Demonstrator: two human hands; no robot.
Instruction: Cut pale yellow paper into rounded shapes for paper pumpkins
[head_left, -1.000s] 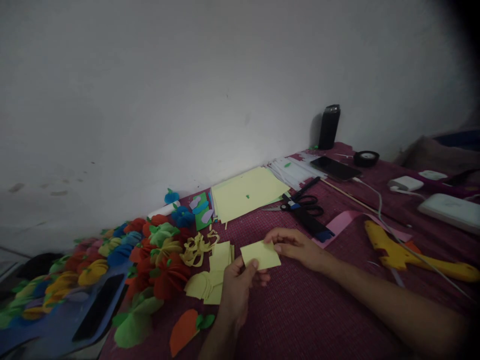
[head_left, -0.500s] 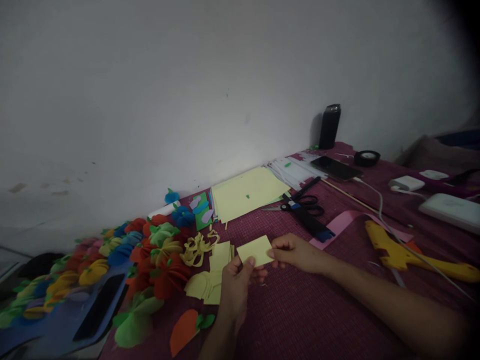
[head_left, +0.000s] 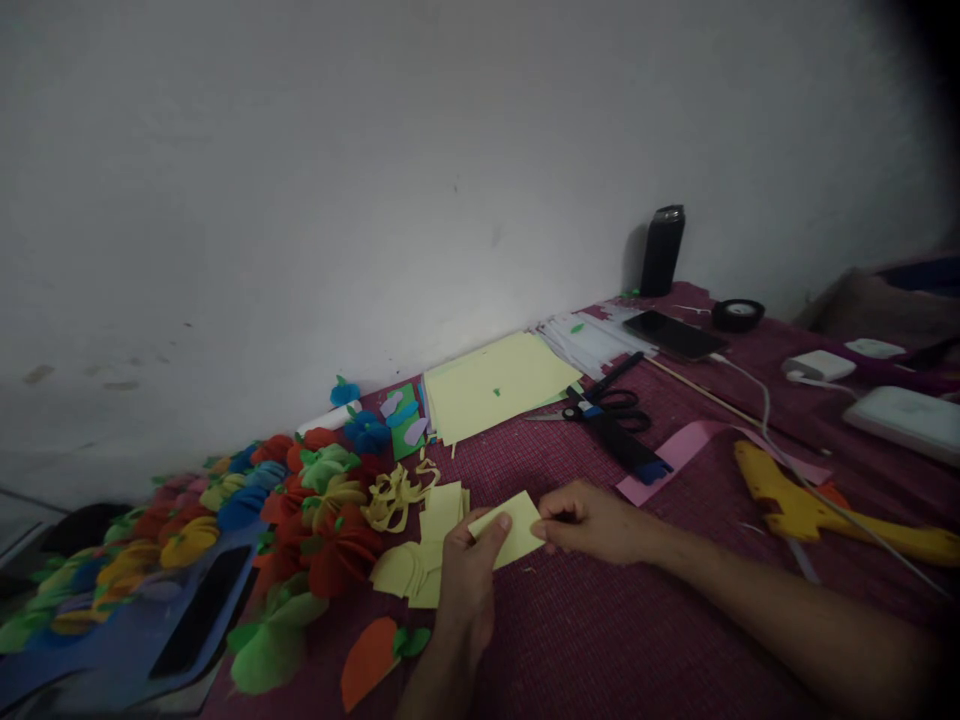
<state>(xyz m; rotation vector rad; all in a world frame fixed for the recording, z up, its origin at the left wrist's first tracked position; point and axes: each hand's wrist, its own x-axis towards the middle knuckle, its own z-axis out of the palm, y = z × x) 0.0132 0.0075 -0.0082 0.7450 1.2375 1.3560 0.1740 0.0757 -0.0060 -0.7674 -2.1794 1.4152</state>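
Over the dark red cloth (head_left: 600,630), I am holding a small pale yellow card (head_left: 523,522) between both hands, working through the head view; the left hand (head_left: 466,580) is pinching it, its thumb lying across the upper face and its fingers mostly hidden underneath; the right hand (head_left: 589,520) is pinching the card's right edge between thumb and fingertips. Since half a second ago the card has been turning, its far corner now standing higher and its near side slanting down; the left thumb is now covering more of its face, while the right pinch is staying on that same side. I am reading this as a shift of hold, the piece being squared up rather than let go; whether it is one sheet or several, I cannot tell. More yellow pieces (head_left: 441,512) are lying just beside the left hand, partly hidden by it; the black scissors (head_left: 628,418) are resting beyond the right hand, and the yellow glue gun (head_left: 787,510) is lying off to its right.
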